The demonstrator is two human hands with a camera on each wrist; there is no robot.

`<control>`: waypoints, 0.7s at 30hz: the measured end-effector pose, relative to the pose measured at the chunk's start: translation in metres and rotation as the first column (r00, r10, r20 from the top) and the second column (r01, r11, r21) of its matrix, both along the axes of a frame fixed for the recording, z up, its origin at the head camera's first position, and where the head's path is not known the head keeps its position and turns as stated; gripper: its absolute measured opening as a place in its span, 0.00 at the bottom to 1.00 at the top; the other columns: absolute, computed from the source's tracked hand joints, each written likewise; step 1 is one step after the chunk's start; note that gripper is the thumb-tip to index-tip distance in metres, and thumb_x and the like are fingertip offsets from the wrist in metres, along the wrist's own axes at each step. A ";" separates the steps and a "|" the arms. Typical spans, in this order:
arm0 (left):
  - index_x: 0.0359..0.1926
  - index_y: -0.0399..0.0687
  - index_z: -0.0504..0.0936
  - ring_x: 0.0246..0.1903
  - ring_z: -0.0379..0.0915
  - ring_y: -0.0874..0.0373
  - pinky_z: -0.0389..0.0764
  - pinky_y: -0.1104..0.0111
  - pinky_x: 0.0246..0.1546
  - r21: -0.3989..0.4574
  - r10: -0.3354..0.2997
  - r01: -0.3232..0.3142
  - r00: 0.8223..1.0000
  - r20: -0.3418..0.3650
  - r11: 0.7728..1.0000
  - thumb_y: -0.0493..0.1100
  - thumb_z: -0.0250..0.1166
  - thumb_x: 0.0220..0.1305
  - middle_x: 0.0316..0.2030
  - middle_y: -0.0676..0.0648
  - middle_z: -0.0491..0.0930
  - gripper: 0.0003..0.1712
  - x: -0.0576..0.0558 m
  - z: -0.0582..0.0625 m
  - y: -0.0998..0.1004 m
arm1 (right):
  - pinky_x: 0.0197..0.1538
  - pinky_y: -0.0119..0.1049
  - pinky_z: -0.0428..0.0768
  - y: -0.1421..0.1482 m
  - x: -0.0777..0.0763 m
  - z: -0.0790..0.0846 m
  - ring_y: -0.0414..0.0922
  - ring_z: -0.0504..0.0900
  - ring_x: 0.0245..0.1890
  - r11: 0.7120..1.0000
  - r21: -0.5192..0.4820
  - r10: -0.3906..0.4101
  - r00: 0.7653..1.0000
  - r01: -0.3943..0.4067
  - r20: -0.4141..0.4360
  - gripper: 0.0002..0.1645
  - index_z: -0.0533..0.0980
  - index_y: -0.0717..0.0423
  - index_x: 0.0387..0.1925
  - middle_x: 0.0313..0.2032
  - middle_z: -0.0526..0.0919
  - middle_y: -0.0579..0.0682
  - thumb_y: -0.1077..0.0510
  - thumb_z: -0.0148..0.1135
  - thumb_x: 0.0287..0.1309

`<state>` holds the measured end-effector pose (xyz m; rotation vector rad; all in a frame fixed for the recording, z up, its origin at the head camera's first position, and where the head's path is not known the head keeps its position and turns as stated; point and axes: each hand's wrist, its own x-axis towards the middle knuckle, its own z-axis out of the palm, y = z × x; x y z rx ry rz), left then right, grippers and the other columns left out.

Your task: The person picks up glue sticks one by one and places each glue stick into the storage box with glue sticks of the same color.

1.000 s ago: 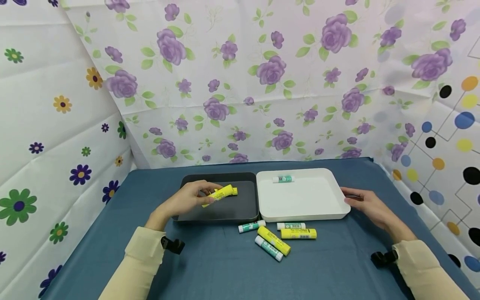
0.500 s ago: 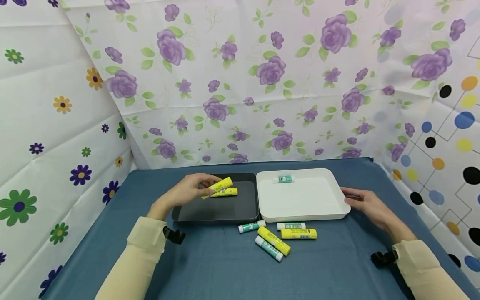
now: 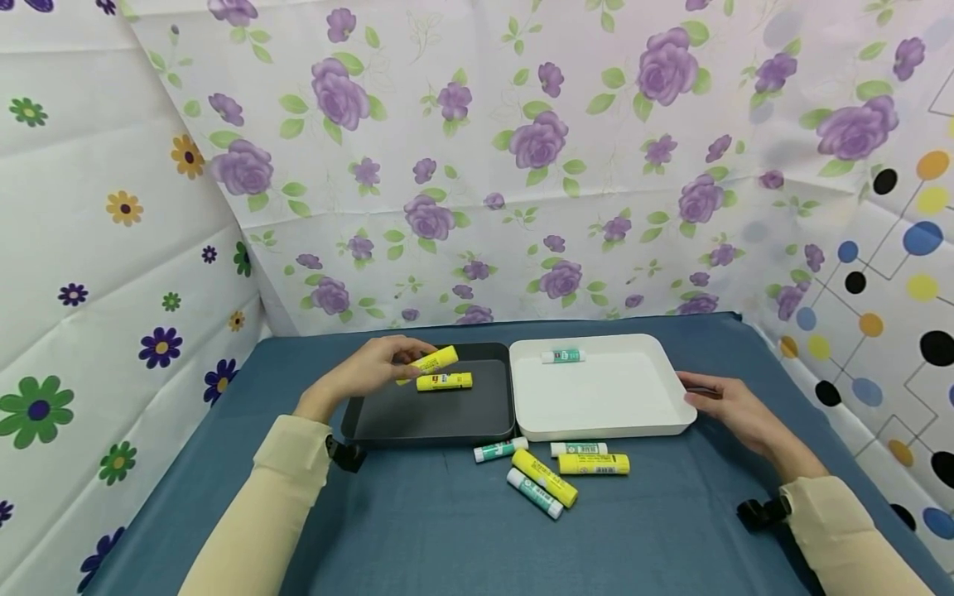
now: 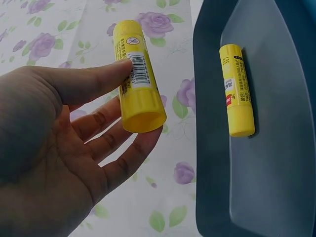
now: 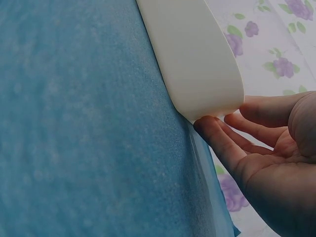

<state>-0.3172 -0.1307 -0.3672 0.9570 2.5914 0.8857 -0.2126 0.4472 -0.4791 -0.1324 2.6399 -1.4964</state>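
Note:
My left hand (image 3: 376, 368) pinches a yellow glue stick (image 4: 140, 79) between thumb and fingers, over the back left of the dark grey tray (image 3: 417, 422). Its barcode faces the left wrist view. Below it, a second yellow glue stick (image 3: 445, 382) lies flat inside that tray. At the right end of the white tray (image 3: 596, 406), my right hand (image 3: 734, 410) touches the outer wall with fairly straight fingertips (image 5: 205, 123). One green-and-white glue stick (image 3: 563, 356) lies near the white tray's back edge.
In front of the trays, on the blue cloth (image 3: 447, 530), lie more glue sticks: two yellow ones (image 3: 593, 464) and three green-and-white ones (image 3: 534, 493). Both trays stand side by side. A flowered curtain (image 3: 477, 165) hangs behind the table.
My left hand has moved up and slightly left with the yellow glue stick, uncovering the other one in the dark tray. My right hand has stayed at the white tray.

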 end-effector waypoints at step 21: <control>0.70 0.42 0.77 0.45 0.77 0.50 0.81 0.51 0.48 -0.048 -0.010 0.012 0.999 0.051 0.999 0.38 0.62 0.77 0.51 0.41 0.81 0.24 -0.026 0.003 0.006 | 0.54 0.25 0.77 0.000 0.000 0.000 0.67 0.63 0.73 1.000 -0.016 0.001 1.000 -0.001 0.009 0.39 0.61 0.62 0.79 0.74 0.64 0.68 0.46 0.57 0.78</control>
